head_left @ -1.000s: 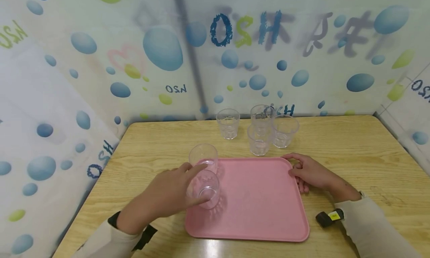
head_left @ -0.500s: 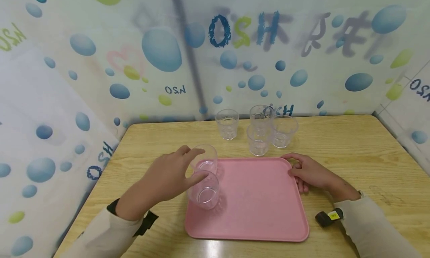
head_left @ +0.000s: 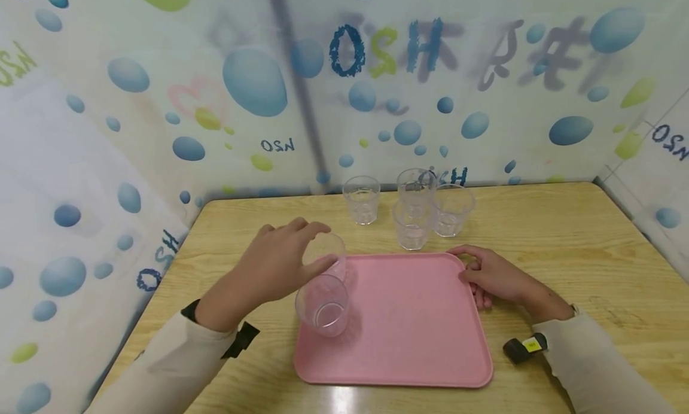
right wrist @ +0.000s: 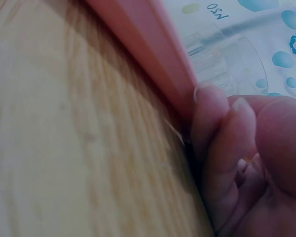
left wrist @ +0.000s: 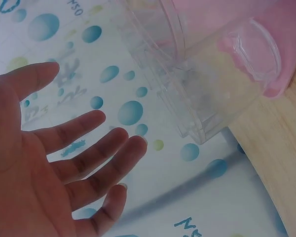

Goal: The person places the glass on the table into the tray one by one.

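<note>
Up and away from the clear round tumbler [head_left: 323,309] at lower centre comes the left hand [head_left: 274,261], thumb and fingers now loosely spread, holding nothing. Closest in, pale beige sleeves [head_left: 603,354] fill the lower left and lower right corners. Below centre lies the pink rectangular tray [head_left: 414,336], that tumbler standing on its left side, a second clear tumbler [head_left: 325,247] just behind, partly covered by the left hand. Right of centre, the right hand [head_left: 492,276] pinches the tray's far right corner, other fingers curled. Beyond, three clear tumblers [head_left: 412,227] bunch near a lone clear tumbler [head_left: 362,200] on the light wood-grained table [head_left: 258,222]; behind that, a white wall with blue and green droplets [head_left: 350,127].
</note>
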A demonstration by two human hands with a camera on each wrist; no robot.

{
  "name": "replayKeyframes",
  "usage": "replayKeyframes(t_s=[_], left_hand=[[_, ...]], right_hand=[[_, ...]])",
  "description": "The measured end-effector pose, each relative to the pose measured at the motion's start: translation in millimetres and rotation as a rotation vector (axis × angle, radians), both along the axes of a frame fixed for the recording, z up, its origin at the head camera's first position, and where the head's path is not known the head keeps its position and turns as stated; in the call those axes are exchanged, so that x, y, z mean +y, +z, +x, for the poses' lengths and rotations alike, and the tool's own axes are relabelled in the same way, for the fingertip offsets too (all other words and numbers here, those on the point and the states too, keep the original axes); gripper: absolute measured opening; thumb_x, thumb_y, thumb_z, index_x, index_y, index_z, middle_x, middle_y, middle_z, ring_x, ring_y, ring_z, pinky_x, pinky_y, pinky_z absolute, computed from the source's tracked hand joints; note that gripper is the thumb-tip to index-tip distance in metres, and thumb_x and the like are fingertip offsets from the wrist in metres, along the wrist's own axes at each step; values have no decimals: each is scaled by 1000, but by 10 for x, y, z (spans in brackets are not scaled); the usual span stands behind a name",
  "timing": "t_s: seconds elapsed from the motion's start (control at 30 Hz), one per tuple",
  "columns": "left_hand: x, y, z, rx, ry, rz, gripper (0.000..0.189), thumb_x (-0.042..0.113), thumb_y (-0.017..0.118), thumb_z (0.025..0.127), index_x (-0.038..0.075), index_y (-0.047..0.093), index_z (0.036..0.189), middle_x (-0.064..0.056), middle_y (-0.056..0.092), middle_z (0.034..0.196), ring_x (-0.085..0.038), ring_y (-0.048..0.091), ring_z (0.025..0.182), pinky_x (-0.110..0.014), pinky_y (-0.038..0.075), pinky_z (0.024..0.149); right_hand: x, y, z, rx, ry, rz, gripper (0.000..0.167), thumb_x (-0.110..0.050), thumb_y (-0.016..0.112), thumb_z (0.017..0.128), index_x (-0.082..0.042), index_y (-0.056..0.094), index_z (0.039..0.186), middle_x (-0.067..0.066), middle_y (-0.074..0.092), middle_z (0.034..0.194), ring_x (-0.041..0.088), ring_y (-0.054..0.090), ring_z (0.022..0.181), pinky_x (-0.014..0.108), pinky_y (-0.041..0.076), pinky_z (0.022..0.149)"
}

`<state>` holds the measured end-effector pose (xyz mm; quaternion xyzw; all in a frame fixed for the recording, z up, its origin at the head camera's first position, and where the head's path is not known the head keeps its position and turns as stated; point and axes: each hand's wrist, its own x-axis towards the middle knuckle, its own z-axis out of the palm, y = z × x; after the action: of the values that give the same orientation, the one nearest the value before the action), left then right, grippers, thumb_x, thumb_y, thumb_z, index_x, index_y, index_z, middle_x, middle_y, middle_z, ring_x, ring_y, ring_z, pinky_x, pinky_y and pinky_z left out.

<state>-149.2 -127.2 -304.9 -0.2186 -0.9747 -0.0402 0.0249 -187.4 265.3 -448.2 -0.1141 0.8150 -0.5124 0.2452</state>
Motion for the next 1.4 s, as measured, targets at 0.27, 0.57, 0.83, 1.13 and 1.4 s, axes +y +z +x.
replayKeyframes(t_s=[0.27, 0.57, 0.83, 1.13, 1.4], left_hand=[[97, 5, -117, -28, -18, -19, 55, 57, 56, 95, 22, 58, 137, -7, 62, 130, -30, 65, 115, -59, 45, 95], [247, 48, -232, -31, -46, -69, 56, 59, 56, 95, 24, 57, 138, -5, 61, 135, -29, 64, 117, -58, 43, 95], [355, 79, -373, -84, -52, -62, 56, 58, 58, 94, 25, 56, 139, -5, 60, 134, -28, 62, 117, -59, 43, 98], [459, 75, -604, -137, -33, -65, 56, 58, 57, 95, 24, 56, 139, -6, 59, 134, -29, 60, 121, -63, 40, 101], [535, 58, -782, -152, -15, -77, 55, 58, 57, 95, 24, 57, 138, -7, 57, 140, -30, 53, 130, -66, 36, 104]], right_hand=[[-9, 10, 6, -1, 3, 2, 55, -8, 54, 99, -5, 35, 151, 10, 58, 67, 15, 57, 41, 34, 51, 42], [-6, -5, 2, -12, -12, -3, 56, -7, 54, 99, -7, 35, 152, 10, 58, 67, 16, 57, 40, 35, 51, 41], [0, -25, -10, -16, -11, -5, 56, -8, 54, 99, -8, 35, 152, 10, 58, 67, 16, 57, 41, 35, 50, 41], [3, -8, -8, -6, -13, 5, 55, -7, 54, 99, -8, 36, 151, 11, 58, 68, 15, 57, 41, 34, 50, 41], [-3, -15, -11, -11, -11, 2, 56, -7, 54, 99, -7, 35, 152, 10, 59, 68, 15, 56, 41, 34, 50, 41]])
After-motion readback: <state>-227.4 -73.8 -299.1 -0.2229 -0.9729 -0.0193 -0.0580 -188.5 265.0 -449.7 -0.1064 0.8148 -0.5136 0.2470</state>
